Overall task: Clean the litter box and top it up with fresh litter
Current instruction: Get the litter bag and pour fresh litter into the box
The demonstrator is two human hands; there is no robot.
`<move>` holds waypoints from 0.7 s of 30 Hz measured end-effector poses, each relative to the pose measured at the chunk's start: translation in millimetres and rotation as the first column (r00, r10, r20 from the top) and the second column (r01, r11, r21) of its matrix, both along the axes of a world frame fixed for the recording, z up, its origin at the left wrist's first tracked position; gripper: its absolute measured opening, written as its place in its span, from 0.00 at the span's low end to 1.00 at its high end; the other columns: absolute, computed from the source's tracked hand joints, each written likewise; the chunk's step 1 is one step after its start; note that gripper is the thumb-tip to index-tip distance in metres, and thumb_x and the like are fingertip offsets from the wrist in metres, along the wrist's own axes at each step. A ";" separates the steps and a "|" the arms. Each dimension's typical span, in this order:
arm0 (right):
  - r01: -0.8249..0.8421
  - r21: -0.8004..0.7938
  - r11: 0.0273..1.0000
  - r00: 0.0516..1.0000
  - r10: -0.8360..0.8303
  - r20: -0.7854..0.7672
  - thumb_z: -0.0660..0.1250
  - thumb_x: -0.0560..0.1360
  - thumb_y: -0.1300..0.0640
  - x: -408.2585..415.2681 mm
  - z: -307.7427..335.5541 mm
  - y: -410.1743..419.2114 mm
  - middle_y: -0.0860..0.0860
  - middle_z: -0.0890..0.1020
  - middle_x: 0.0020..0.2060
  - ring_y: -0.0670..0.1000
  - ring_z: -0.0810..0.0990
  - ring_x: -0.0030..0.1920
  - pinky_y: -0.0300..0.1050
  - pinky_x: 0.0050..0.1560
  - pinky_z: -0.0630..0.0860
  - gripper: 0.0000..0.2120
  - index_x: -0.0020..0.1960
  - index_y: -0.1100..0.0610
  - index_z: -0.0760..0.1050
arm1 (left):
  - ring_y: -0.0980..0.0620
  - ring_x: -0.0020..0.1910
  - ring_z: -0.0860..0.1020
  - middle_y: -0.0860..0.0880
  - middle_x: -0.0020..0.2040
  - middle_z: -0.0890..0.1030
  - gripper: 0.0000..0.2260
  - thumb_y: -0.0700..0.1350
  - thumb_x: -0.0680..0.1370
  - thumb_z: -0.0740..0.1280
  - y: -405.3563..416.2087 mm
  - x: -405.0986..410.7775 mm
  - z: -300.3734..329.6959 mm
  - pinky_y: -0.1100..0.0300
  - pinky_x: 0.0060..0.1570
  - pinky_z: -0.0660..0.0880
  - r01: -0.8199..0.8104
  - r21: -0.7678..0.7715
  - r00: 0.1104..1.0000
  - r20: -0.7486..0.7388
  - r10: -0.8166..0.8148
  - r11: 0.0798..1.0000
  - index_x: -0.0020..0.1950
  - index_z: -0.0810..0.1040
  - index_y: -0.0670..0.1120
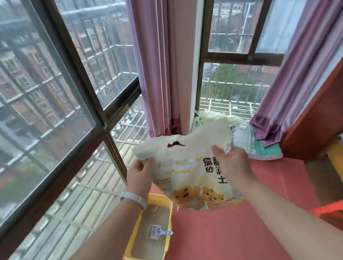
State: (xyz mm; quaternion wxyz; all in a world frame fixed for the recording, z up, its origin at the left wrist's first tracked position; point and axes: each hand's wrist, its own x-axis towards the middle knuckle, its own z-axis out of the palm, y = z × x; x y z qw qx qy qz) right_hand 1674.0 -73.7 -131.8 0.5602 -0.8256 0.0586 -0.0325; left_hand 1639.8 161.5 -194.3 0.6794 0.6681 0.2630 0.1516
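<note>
I hold a cream and yellow cat-litter bag [187, 176] up in the air with both hands, its torn top flopping upward. My left hand [139, 176] grips the bag's left edge. My right hand [232, 164] pinches its upper right part. Below, on the red floor, sits the yellow litter box [169, 203] filled with grey litter. A white slotted scoop [158, 231] lies across the box, its handle resting on the right rim.
Large barred windows [49, 114] stand close on the left. Pink curtains [164, 62] hang ahead and at right. A wooden frame [318, 115] and an orange stool [337, 215] are at right. Plastic bags and cloth [250, 138] are piled in the far corner.
</note>
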 end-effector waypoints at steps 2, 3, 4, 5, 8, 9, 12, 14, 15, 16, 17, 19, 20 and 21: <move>0.042 0.041 0.998 0.999 -0.043 0.025 0.69 0.76 0.52 1.6 24.8 -2.6 0.49 0.70 0.23 0.53 0.68 0.28 0.46 0.36 0.67 0.19 0.31 0.57 0.67 | 0.58 0.33 0.74 0.50 0.36 0.78 0.09 0.48 0.77 0.70 -5.4 -1.9 31.2 0.65 0.33 0.72 0.007 0.039 0.999 0.041 -0.009 0.999 0.43 0.80 0.43; 0.050 0.053 0.997 0.998 -0.052 0.045 0.69 0.76 0.53 2.3 35.7 -4.8 0.50 0.70 0.24 0.53 0.69 0.28 0.47 0.36 0.68 0.19 0.31 0.57 0.67 | 0.55 0.35 0.74 0.48 0.36 0.77 0.11 0.49 0.77 0.70 -8.3 -2.5 43.6 0.61 0.35 0.72 0.010 0.037 0.998 0.060 -0.012 0.999 0.44 0.79 0.40; 0.052 0.059 0.997 0.996 -0.056 0.069 0.69 0.76 0.53 2.6 46.4 -7.3 0.51 0.71 0.25 0.53 0.70 0.29 0.47 0.37 0.69 0.19 0.30 0.57 0.68 | 0.53 0.36 0.74 0.47 0.37 0.77 0.13 0.49 0.76 0.71 -10.5 -2.4 55.0 0.57 0.36 0.72 0.005 0.035 0.996 0.085 -0.008 0.999 0.45 0.79 0.38; 0.048 0.068 0.997 0.994 -0.054 0.096 0.69 0.76 0.54 3.3 54.6 -10.3 0.51 0.71 0.25 0.53 0.71 0.29 0.47 0.37 0.69 0.19 0.30 0.57 0.68 | 0.52 0.37 0.74 0.47 0.37 0.76 0.15 0.50 0.75 0.71 -14.3 -3.1 66.3 0.56 0.36 0.71 -0.004 0.036 0.993 0.115 0.000 0.999 0.45 0.78 0.37; -0.025 0.109 0.994 0.988 0.008 0.157 0.69 0.77 0.56 2.4 73.7 -21.2 0.50 0.70 0.25 0.51 0.68 0.28 0.45 0.34 0.65 0.19 0.30 0.57 0.68 | 0.50 0.38 0.74 0.47 0.36 0.75 0.14 0.51 0.72 0.70 -27.2 -8.6 86.0 0.53 0.38 0.72 -0.045 0.053 0.985 0.171 0.036 0.998 0.42 0.78 0.40; -0.054 0.126 0.991 0.987 0.033 0.159 0.69 0.77 0.56 3.6 75.7 -25.4 0.49 0.69 0.24 0.50 0.67 0.27 0.44 0.33 0.64 0.19 0.30 0.57 0.68 | 0.50 0.37 0.74 0.47 0.36 0.75 0.12 0.51 0.72 0.70 -32.6 -12.1 89.4 0.53 0.38 0.73 -0.071 0.049 0.982 0.181 0.061 0.996 0.40 0.78 0.42; -0.148 0.167 0.975 0.982 0.125 0.144 0.70 0.76 0.54 10.6 73.1 -38.6 0.45 0.67 0.20 0.49 0.65 0.24 0.42 0.31 0.64 0.19 0.29 0.59 0.70 | 0.50 0.38 0.76 0.48 0.38 0.78 0.08 0.50 0.72 0.68 -49.8 -27.2 95.1 0.52 0.40 0.75 -0.172 0.047 0.971 0.175 0.162 0.984 0.39 0.80 0.46; -0.211 0.191 0.959 0.973 0.187 0.137 0.71 0.75 0.52 16.7 70.4 -46.1 0.49 0.69 0.23 0.50 0.66 0.25 0.43 0.31 0.64 0.20 0.36 0.68 0.75 | 0.50 0.37 0.77 0.49 0.38 0.80 0.07 0.47 0.75 0.68 -61.9 -37.9 98.7 0.52 0.39 0.76 -0.245 0.065 0.954 0.193 0.228 0.967 0.43 0.80 0.44; -0.243 0.209 0.947 0.967 0.218 0.133 0.71 0.75 0.52 19.3 69.4 -49.3 0.51 0.70 0.24 0.50 0.66 0.26 0.43 0.30 0.64 0.21 0.38 0.71 0.75 | 0.51 0.36 0.77 0.49 0.38 0.80 0.06 0.45 0.77 0.68 -69.2 -44.1 102.1 0.54 0.37 0.77 -0.294 0.072 0.940 0.200 0.275 0.953 0.44 0.80 0.43; -0.274 0.226 0.935 0.959 0.250 0.130 0.71 0.75 0.52 20.9 69.8 -50.9 0.52 0.69 0.25 0.50 0.66 0.26 0.43 0.30 0.64 0.21 0.37 0.71 0.74 | 0.53 0.35 0.77 0.50 0.38 0.79 0.05 0.43 0.78 0.67 -75.0 -50.2 105.1 0.58 0.35 0.76 -0.350 0.077 0.923 0.200 0.330 0.933 0.44 0.79 0.44; -0.306 0.234 0.923 0.951 0.282 0.129 0.71 0.75 0.52 21.8 69.8 -51.2 0.51 0.67 0.24 0.50 0.64 0.25 0.43 0.29 0.63 0.21 0.33 0.68 0.72 | 0.53 0.35 0.76 0.51 0.37 0.79 0.04 0.42 0.78 0.67 -79.6 -57.3 108.7 0.60 0.33 0.75 -0.400 0.086 0.903 0.206 0.376 0.912 0.43 0.78 0.45; -0.376 0.244 0.894 0.926 0.357 0.123 0.72 0.74 0.54 19.3 73.4 -48.3 0.46 0.65 0.21 0.49 0.62 0.24 0.44 0.29 0.62 0.22 0.27 0.58 0.67 | 0.52 0.36 0.76 0.51 0.37 0.78 0.05 0.43 0.78 0.67 -84.7 -74.6 113.9 0.59 0.35 0.75 -0.477 0.099 0.869 0.199 0.453 0.873 0.42 0.78 0.48; -0.402 0.264 0.877 0.916 0.385 0.117 0.72 0.75 0.55 17.6 75.7 -45.3 0.45 0.66 0.20 0.49 0.64 0.24 0.44 0.29 0.63 0.22 0.26 0.57 0.67 | 0.51 0.37 0.76 0.50 0.38 0.79 0.05 0.44 0.77 0.68 -84.9 -84.2 116.8 0.55 0.38 0.76 -0.510 0.098 0.851 0.199 0.486 0.854 0.42 0.78 0.48; -0.424 0.303 0.854 0.905 0.410 0.112 0.72 0.75 0.56 15.1 78.4 -41.5 0.44 0.69 0.21 0.48 0.66 0.25 0.42 0.28 0.65 0.20 0.27 0.56 0.69 | 0.49 0.38 0.76 0.50 0.38 0.79 0.04 0.47 0.75 0.69 -84.9 -94.7 121.1 0.52 0.40 0.77 -0.537 0.099 0.835 0.201 0.512 0.838 0.42 0.79 0.48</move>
